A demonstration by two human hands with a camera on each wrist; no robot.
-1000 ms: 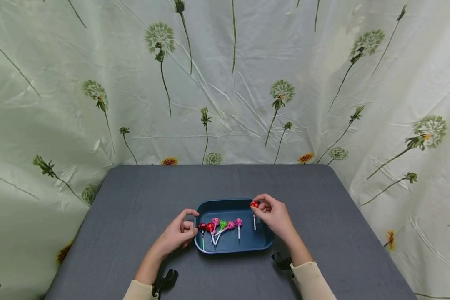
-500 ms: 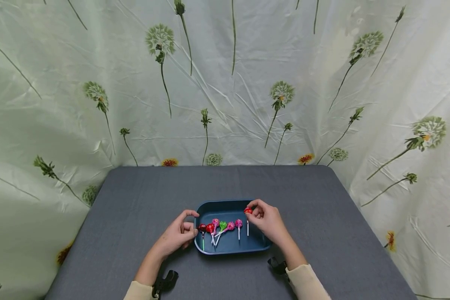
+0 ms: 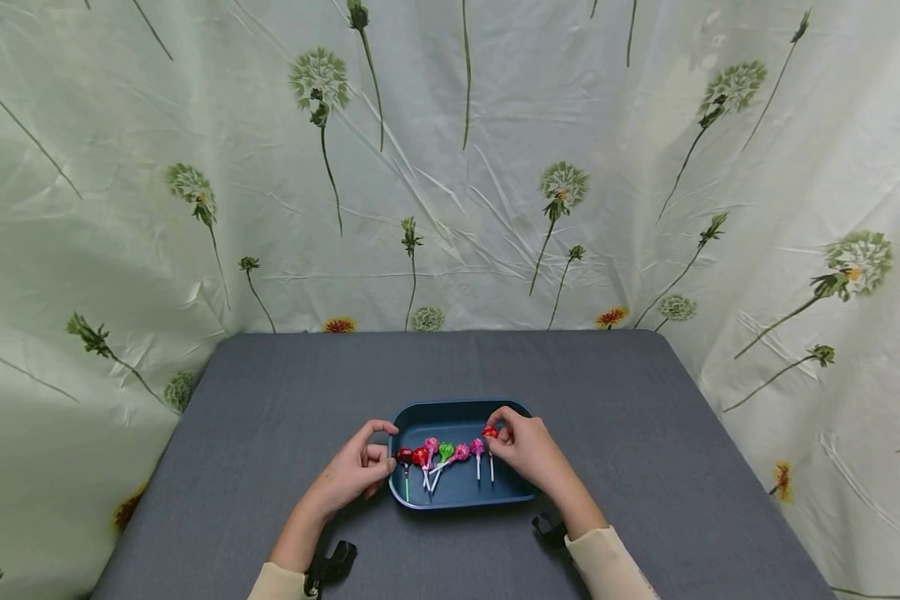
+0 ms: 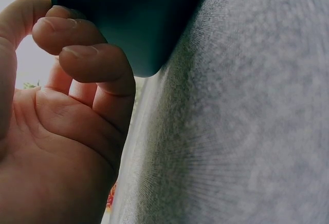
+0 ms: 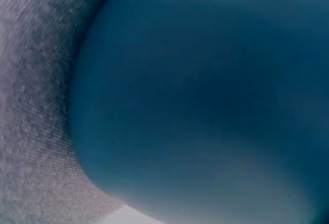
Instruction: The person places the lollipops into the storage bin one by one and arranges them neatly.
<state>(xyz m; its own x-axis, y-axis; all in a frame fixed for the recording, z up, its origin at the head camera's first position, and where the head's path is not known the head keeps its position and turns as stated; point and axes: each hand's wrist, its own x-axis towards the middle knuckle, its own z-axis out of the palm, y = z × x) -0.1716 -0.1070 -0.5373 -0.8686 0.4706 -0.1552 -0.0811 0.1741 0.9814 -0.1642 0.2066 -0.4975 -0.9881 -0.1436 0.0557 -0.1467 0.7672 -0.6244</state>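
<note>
In the head view a blue tray (image 3: 480, 498) stands on the table, with my left hand (image 3: 356, 467) holding its left end at the rim. The left wrist view shows that hand's curled fingers (image 4: 97, 62) against the tray's outer wall (image 4: 139, 44). My right hand (image 3: 528, 450) pinches a red lollipop (image 3: 491, 432) by its wrapped head over the tray's right part, stick pointing toward me. Just left of it lies a pink lollipop (image 3: 477, 447). Only the tray's outer wall (image 5: 195, 90) fills the right wrist view; the hand is out of sight there.
Farther left in the tray, several lollipops lie bunched with crossing sticks, among them a green one (image 3: 446, 451), a red one (image 3: 420, 456) and a dark red one (image 3: 405, 455). A grey cloth covers the table (image 3: 307, 375). Behind hangs a flowered curtain (image 3: 480, 208).
My right hand has carried the red lollipop left and toward me, from the tray's far right to beside the pink one. The left hand stays at the tray's left end.
</note>
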